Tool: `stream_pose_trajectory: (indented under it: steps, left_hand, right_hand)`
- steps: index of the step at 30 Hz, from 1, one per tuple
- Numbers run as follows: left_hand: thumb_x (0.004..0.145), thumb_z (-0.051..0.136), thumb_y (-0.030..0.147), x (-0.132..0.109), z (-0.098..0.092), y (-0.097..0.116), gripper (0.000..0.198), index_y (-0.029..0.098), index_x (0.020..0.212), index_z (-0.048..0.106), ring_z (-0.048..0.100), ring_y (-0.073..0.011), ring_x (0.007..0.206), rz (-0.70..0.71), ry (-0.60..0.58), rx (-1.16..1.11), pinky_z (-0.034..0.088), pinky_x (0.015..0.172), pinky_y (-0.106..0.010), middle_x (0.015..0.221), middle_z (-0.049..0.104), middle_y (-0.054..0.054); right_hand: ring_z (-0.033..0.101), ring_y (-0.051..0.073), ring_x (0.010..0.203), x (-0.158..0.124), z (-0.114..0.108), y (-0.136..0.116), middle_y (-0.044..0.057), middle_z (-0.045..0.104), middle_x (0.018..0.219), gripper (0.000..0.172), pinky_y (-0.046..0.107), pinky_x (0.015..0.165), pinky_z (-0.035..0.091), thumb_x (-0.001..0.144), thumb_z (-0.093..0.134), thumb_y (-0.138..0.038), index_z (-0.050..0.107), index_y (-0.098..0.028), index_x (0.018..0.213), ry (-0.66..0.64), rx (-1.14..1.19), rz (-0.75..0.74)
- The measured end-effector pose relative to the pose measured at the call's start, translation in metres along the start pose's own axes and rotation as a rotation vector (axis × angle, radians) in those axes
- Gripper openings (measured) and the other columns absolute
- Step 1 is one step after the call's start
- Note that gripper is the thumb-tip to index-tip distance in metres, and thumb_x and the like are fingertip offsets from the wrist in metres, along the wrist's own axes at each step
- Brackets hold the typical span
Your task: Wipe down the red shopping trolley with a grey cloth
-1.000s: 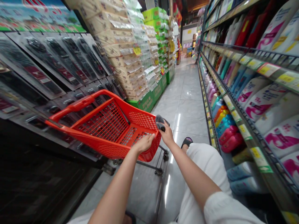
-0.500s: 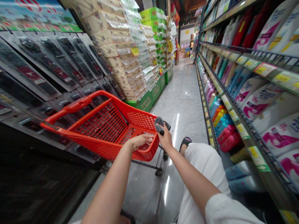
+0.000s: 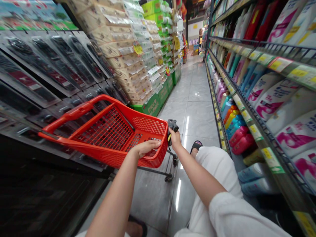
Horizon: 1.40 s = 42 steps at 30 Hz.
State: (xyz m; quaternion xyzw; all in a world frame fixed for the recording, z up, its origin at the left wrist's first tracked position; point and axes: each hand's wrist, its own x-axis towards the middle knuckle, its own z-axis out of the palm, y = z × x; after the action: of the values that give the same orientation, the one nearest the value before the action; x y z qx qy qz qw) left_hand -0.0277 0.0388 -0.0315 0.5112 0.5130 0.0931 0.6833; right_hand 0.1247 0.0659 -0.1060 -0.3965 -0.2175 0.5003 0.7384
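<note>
A red plastic shopping cart (image 3: 103,152) with a lattice basket stands in front of me on a wheeled metal frame. My left hand (image 3: 147,147) lies over the basket's near side by its front end, fingers stretched out and together, holding nothing visible. Just beyond the front rim, my right hand (image 3: 175,138) is closed around a small dark grey and black thing (image 3: 172,125) with a yellow strip. Its exact kind is unclear, and my fingers cover part of it. The basket floor that shows is bare red lattice.
Shelves with bottles (image 3: 240,131) and price tags line the right side. On the left hang packaged black goods (image 3: 51,62), with stacked tissue packs (image 3: 123,56) on green bases beyond. The grey tiled aisle (image 3: 192,89) runs ahead. My legs in white trousers (image 3: 217,171) are close on the right.
My right hand has turned with the dark grey thing, so its yellow strip now shows beside the rim. The fingers of my left hand have straightened over the basket.
</note>
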Motion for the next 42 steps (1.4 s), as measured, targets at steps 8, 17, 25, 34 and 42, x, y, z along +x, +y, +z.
stream_pose_trajectory:
  steps: [8,17,25,34,42]
  left_hand:
    - [0.064,0.082,0.046,0.003,-0.005,-0.004,0.048,0.014,0.097,0.066,0.056,-0.0090,0.053,-0.026,-0.008,0.008,0.038,0.050,-0.020,0.069,0.065,0.001]
    - [0.063,0.082,0.046,-0.003,-0.004,-0.005,0.040,0.014,0.081,0.065,0.051,-0.0079,0.051,0.043,0.049,0.027,0.037,0.052,-0.021,0.061,0.061,0.004]
    - [0.062,0.081,0.048,0.006,-0.014,-0.011,0.041,0.015,0.075,0.061,0.047,-0.0080,0.048,0.051,0.079,0.025,0.034,0.050,-0.022,0.056,0.056,0.005]
    - [0.060,0.082,0.046,-0.009,-0.013,-0.011,0.039,0.014,0.071,0.062,0.052,-0.0097,0.054,0.089,0.106,0.026,0.038,0.053,-0.023,0.062,0.062,0.002]
    - [0.051,0.082,0.056,-0.014,-0.013,-0.015,0.053,0.014,0.077,0.063,0.047,-0.0087,0.047,0.072,0.107,0.047,0.032,0.048,-0.023,0.057,0.058,0.004]
  right_hand:
    - [0.064,0.020,0.107,-0.058,-0.022,0.019,0.003,0.074,0.098,0.034,0.036,0.099,0.047,0.074,0.067,-0.040,0.069,-0.020,0.102,-0.051,-0.072,-0.025]
    - [0.067,0.019,0.101,-0.011,0.010,0.008,0.003,0.074,0.106,0.037,0.034,0.095,0.050,0.072,0.065,-0.035,0.067,-0.019,0.105,-0.022,0.062,-0.004]
    - [0.065,0.023,0.101,-0.020,0.012,0.022,0.006,0.075,0.101,0.038,0.037,0.094,0.051,0.075,0.064,-0.040,0.068,-0.016,0.105,-0.044,-0.132,-0.045]
    - [0.066,0.021,0.105,-0.089,-0.031,0.029,0.005,0.074,0.103,0.033,0.039,0.103,0.045,0.075,0.069,-0.036,0.071,-0.021,0.104,-0.170,-0.093,-0.034]
    - [0.065,0.018,0.097,-0.006,0.014,0.012,0.003,0.074,0.097,0.038,0.033,0.092,0.049,0.069,0.064,-0.037,0.068,-0.019,0.102,-0.048,-0.026,-0.103]
